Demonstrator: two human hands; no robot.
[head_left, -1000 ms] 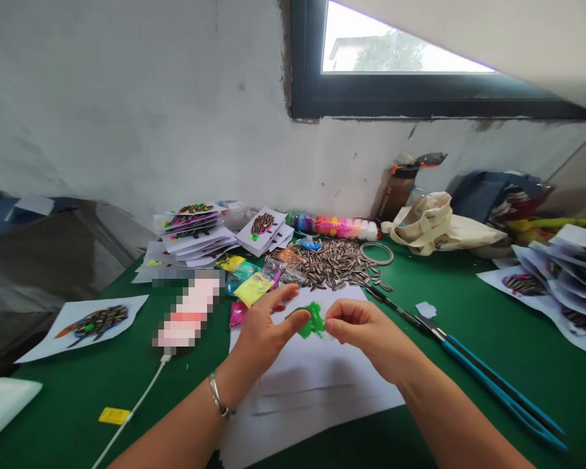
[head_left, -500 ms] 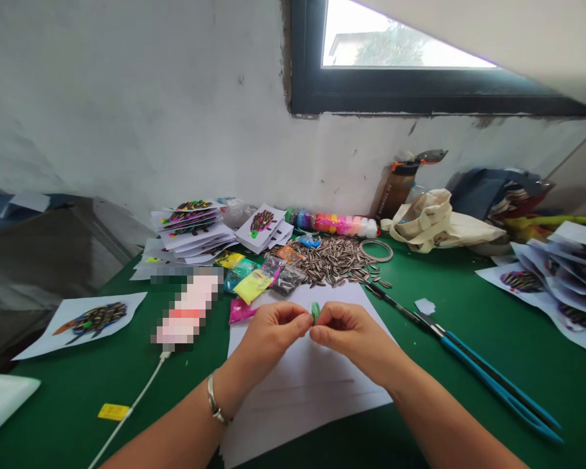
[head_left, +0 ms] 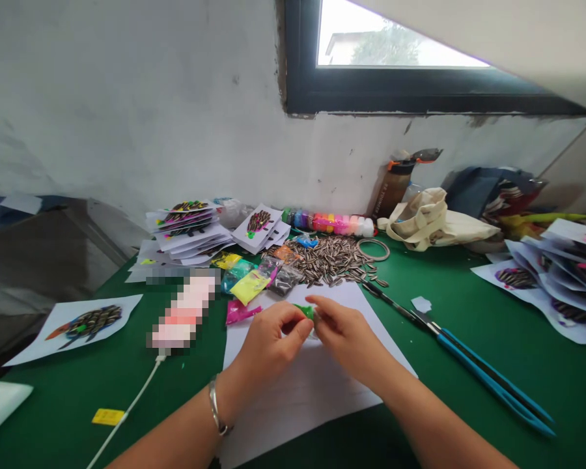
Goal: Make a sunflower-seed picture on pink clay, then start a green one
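Across the green desk (head_left: 449, 273) lies white paper (head_left: 317, 397), above whose upper part the left hand (head_left: 273, 339) pinches, beside the right hand (head_left: 344, 335), whose grip I cannot tell, a small green piece (head_left: 304, 310).

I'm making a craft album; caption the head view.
Left hand and right hand together at a green packet above white paper, sunflower seeds heaped beyond.

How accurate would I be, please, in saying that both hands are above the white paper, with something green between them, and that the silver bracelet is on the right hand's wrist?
One detail is wrong: the silver bracelet is on the wrist of the left hand, as the head view shows; the rest stands.
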